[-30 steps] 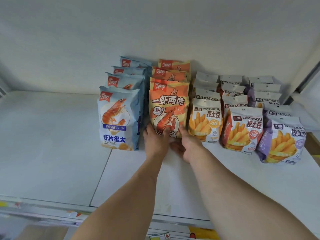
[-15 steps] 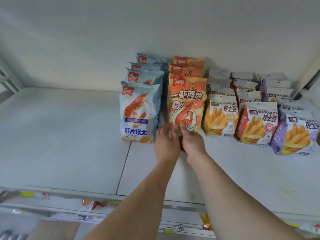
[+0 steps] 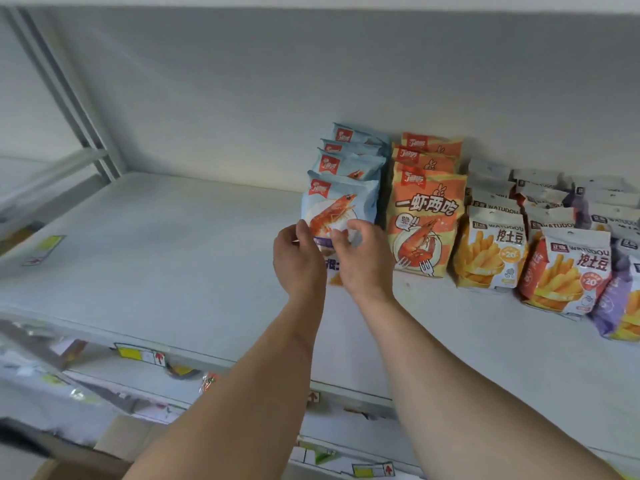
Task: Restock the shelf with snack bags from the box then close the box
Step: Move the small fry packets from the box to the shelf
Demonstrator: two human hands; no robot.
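both hands are at the front pale-blue plastic prawn-cracker bag [image 3: 341,206], which stands upright on the white metal shelf [image 3: 180,258] heading its row: the left hand [image 3: 299,261] curls its fingers round the bag's nine o'clock edge, and the right hand [image 3: 363,261] pinches the bag's face with bent fingers. at its three o'clock, just beside it, stands an orange prawn-snack bag [image 3: 424,220], then yellow, red and purple potato-stick pouches [image 3: 491,251].

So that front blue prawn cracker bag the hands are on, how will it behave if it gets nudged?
The front blue prawn cracker bag looks puffed, so probably light and springy. It stands upright on a narrow base, so a push could tip it. Its film looks glossy, so perhaps slippery.
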